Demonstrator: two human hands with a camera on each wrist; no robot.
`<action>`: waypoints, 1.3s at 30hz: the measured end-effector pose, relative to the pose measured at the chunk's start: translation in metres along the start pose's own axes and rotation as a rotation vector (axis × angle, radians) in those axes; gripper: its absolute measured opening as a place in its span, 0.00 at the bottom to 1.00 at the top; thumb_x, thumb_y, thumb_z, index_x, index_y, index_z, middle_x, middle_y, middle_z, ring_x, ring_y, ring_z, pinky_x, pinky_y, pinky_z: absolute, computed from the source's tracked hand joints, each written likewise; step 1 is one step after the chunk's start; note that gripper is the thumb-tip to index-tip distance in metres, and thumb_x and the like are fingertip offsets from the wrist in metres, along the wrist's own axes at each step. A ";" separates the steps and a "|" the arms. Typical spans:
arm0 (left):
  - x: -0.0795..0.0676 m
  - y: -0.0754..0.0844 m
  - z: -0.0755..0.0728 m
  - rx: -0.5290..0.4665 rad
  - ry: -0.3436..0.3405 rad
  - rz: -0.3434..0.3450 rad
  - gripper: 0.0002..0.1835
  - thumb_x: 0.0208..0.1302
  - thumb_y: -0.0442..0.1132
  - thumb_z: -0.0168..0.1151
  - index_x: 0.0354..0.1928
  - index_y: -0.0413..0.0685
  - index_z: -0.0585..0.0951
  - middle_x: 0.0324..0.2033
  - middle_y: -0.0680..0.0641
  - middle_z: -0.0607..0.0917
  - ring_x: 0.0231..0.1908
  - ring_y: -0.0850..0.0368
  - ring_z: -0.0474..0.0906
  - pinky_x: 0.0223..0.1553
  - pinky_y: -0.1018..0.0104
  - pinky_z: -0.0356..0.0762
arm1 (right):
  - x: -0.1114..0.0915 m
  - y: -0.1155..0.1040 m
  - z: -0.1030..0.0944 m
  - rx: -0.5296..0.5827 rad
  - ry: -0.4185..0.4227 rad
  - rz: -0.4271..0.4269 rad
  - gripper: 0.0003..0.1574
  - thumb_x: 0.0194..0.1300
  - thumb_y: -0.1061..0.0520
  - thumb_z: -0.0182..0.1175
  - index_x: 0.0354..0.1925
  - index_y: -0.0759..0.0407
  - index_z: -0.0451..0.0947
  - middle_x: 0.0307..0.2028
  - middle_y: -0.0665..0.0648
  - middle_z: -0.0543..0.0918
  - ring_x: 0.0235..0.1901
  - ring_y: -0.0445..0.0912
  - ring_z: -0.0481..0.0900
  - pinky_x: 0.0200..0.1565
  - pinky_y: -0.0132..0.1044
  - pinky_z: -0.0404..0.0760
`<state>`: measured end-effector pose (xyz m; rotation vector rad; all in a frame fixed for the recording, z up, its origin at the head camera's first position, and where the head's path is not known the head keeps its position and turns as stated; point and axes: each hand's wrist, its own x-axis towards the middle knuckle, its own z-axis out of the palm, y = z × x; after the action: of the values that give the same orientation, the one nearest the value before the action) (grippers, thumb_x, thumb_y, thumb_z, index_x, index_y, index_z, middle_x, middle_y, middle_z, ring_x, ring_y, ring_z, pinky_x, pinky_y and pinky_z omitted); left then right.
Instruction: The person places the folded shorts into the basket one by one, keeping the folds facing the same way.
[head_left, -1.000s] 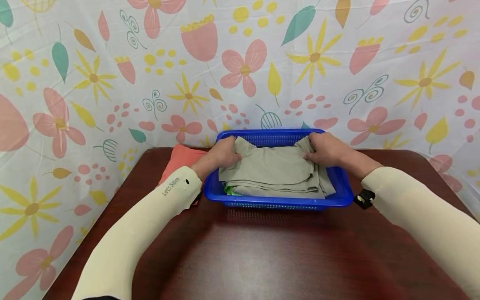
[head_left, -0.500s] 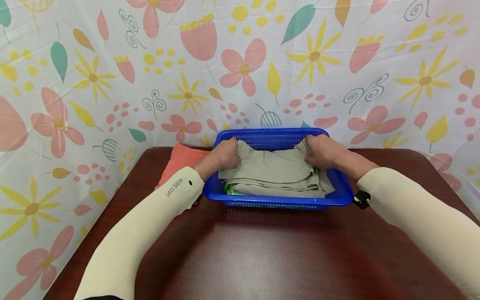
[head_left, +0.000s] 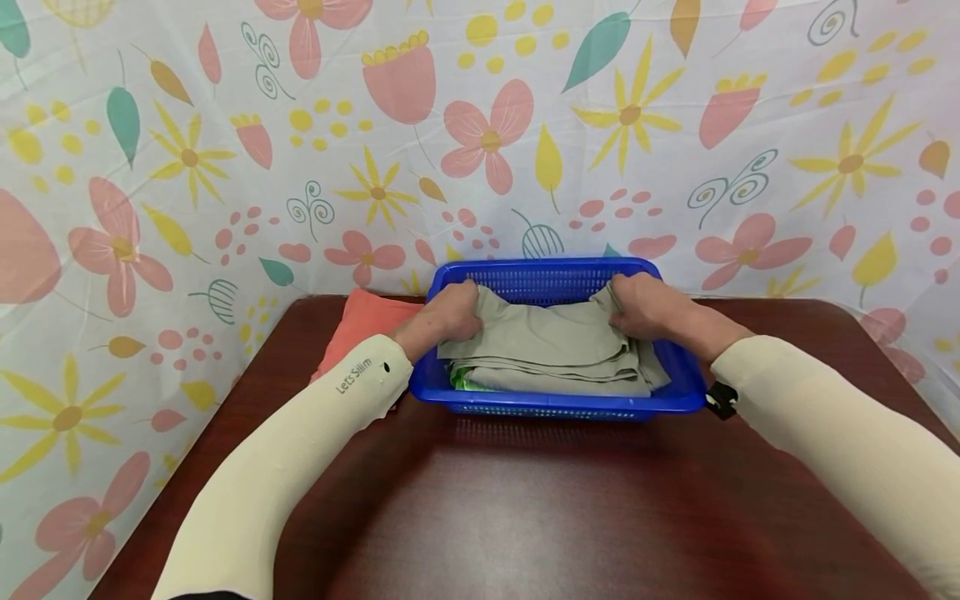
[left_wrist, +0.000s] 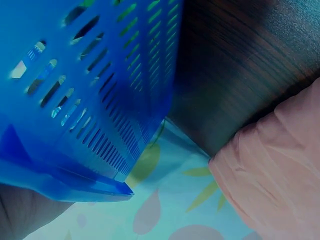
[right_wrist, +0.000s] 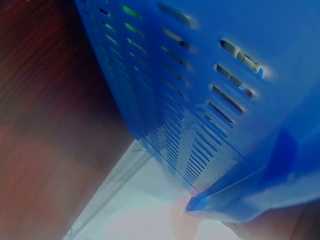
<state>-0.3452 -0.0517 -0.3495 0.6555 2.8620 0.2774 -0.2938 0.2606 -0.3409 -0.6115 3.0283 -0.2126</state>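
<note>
A folded grey-green garment (head_left: 551,333) lies in a blue plastic basket (head_left: 555,402) in the head view. My left hand (head_left: 455,312) pinches its back left corner, while my right hand (head_left: 643,306) grips the back right corner. Between the two hands the cloth's back edge dips. Several folded layers show at the front, and something bright green (head_left: 461,379) peeks out beneath them at the left. Both wrist views mostly show the basket's slotted outer walls, the left wall (left_wrist: 115,100) and the right wall (right_wrist: 165,100), which hide the fingers.
An orange-pink cloth (head_left: 367,325) rests on the table left of the basket, partly behind the left forearm. The dark brown table (head_left: 495,508) extends in front of the basket. A flower-patterned curtain (head_left: 630,167) hangs close behind the table's back edge.
Both hands have shifted slightly, the right one a little left and down. The garment's back edge between them has sunk slightly lower. The basket sits about where it was.
</note>
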 end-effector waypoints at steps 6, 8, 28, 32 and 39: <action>-0.010 0.011 -0.006 0.022 -0.013 -0.025 0.22 0.73 0.36 0.64 0.63 0.31 0.73 0.51 0.37 0.84 0.44 0.47 0.80 0.46 0.59 0.79 | 0.000 -0.001 0.000 0.017 -0.004 0.010 0.23 0.68 0.61 0.67 0.51 0.77 0.70 0.30 0.65 0.79 0.28 0.55 0.83 0.33 0.51 0.82; -0.011 0.012 -0.006 0.025 -0.013 -0.028 0.22 0.73 0.36 0.64 0.63 0.31 0.73 0.52 0.36 0.84 0.45 0.47 0.80 0.47 0.59 0.79 | 0.001 -0.001 0.001 0.020 -0.005 0.018 0.26 0.68 0.61 0.67 0.55 0.78 0.70 0.30 0.65 0.79 0.29 0.54 0.83 0.34 0.51 0.82; 0.045 -0.026 0.031 0.098 -0.019 -0.021 0.30 0.68 0.41 0.66 0.67 0.33 0.71 0.56 0.38 0.84 0.49 0.49 0.82 0.52 0.57 0.83 | -0.001 0.001 0.001 0.016 0.017 -0.049 0.15 0.67 0.61 0.69 0.41 0.68 0.73 0.27 0.60 0.76 0.26 0.52 0.78 0.30 0.48 0.78; 0.046 -0.027 0.031 0.080 -0.019 -0.034 0.30 0.67 0.42 0.67 0.65 0.34 0.72 0.55 0.39 0.84 0.48 0.50 0.81 0.50 0.56 0.82 | -0.002 0.001 0.000 0.036 0.015 -0.044 0.15 0.67 0.61 0.69 0.42 0.68 0.74 0.28 0.59 0.77 0.26 0.51 0.78 0.31 0.48 0.78; 0.034 -0.019 0.023 0.027 -0.013 -0.029 0.31 0.67 0.38 0.66 0.67 0.30 0.71 0.58 0.35 0.82 0.50 0.46 0.81 0.52 0.54 0.82 | -0.002 -0.001 -0.002 0.042 0.013 -0.033 0.21 0.67 0.59 0.69 0.50 0.73 0.77 0.31 0.61 0.82 0.29 0.50 0.80 0.37 0.51 0.82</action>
<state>-0.3776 -0.0503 -0.3805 0.6182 2.8649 0.2290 -0.2917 0.2610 -0.3392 -0.6606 3.0197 -0.2815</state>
